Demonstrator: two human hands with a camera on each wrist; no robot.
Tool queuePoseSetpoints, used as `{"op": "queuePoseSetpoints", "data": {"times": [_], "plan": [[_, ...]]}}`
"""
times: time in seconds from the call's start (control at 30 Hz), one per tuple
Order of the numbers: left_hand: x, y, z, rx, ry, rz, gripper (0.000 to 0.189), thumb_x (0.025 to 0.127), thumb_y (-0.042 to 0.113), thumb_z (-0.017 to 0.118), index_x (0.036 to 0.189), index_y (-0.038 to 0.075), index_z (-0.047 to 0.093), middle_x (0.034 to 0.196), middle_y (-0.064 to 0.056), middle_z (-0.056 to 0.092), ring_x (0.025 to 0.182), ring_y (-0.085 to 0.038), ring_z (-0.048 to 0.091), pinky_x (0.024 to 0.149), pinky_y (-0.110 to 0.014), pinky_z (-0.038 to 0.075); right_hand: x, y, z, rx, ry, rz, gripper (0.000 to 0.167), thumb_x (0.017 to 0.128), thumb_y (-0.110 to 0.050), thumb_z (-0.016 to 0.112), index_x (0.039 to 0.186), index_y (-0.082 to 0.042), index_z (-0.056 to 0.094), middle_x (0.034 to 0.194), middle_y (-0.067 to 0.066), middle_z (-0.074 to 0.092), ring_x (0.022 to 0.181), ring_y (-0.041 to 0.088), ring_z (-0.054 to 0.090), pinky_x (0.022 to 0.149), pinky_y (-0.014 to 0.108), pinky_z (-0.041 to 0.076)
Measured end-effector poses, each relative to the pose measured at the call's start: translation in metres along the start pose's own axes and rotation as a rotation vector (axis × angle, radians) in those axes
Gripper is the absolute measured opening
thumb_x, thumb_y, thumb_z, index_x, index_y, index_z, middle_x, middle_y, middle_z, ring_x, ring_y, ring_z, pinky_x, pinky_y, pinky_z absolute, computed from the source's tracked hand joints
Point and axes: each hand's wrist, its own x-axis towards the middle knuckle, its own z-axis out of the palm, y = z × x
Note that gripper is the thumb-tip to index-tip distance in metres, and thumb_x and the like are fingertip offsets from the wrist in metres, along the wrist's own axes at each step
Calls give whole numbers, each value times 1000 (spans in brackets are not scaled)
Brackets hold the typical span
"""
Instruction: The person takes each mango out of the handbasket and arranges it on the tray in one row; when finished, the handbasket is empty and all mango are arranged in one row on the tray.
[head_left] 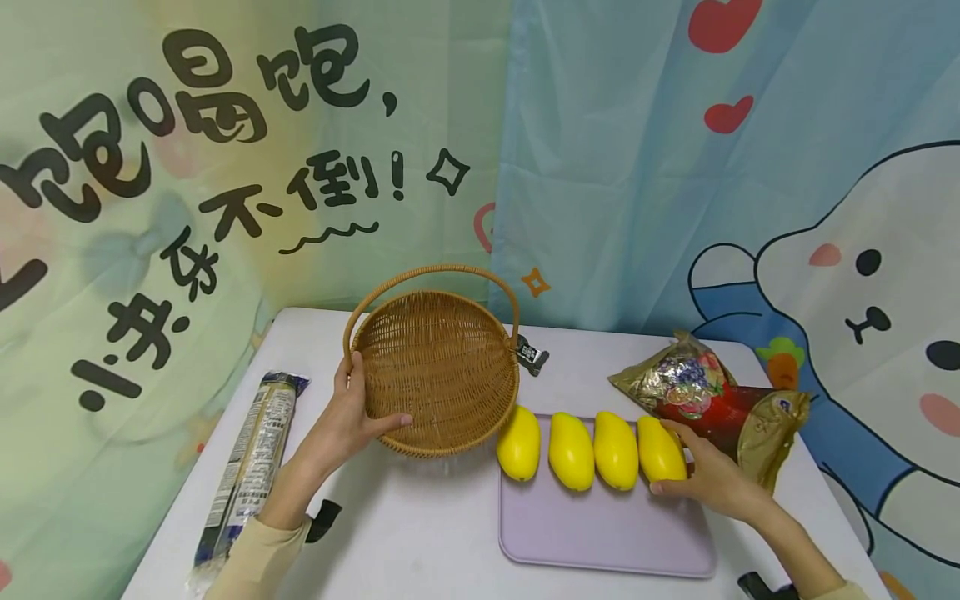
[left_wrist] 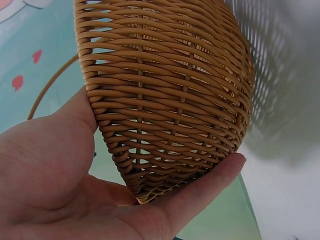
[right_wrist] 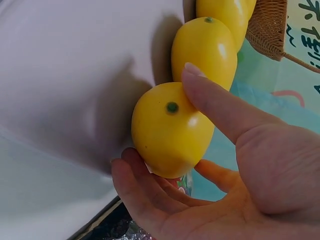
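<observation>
My left hand (head_left: 347,417) grips the left rim of a brown wicker basket (head_left: 442,367), with the thumb over the inner side. The basket is tilted so its hollow faces the head camera, its handle arching above. In the left wrist view the woven wall (left_wrist: 170,95) lies between thumb and fingers. My right hand (head_left: 712,479) holds the rightmost yellow mango (head_left: 660,450) in a row of several on a light purple tray (head_left: 607,533). The right wrist view has the thumb on top of that mango (right_wrist: 167,135), the fingers curled around its far side.
Right of the tray lies a red and gold snack bag (head_left: 705,392), close behind my right hand. A long clear-and-blue packet (head_left: 255,458) lies at the table's left edge. Behind the basket's right side sits a small black wrapped piece (head_left: 532,357). Printed curtains hang behind the white table (head_left: 420,533).
</observation>
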Motion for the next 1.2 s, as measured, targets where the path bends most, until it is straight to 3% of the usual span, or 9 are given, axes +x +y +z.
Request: {"op": "queuePoseSetpoints", "data": {"times": [0.27,0.5,0.97,1.2], "plan": [[2,0,0,-6,3,7,129,86,45,80,158,-1,-17,165,-29,-14,141,-53,37,110,-60,40,-1,-1,2,-26,24,9,111,77,-52,85,154,2,27,143,37,45,121,52,52,94,70,47],[2,-1,0,-21,-6,2,131,84,51,79,159,0,-16,165,-29,-15,143,-53,33,112,-60,39,-3,0,4,-31,19,15,113,76,-55,85,155,2,26,145,36,44,123,52,50,97,72,44],[4,-4,-2,-18,-9,-5,130,85,48,80,159,0,-16,166,-29,-15,143,-54,33,111,-60,39,-2,-1,0,5,9,9,112,75,-50,87,154,2,27,143,35,46,114,42,59,89,54,57],[5,-4,-2,-8,-10,7,132,84,53,79,159,-1,-16,165,-30,-13,143,-55,33,111,-61,39,-3,-5,-8,24,-28,7,116,75,-47,88,154,5,22,144,42,40,114,50,60,84,52,59]]}}
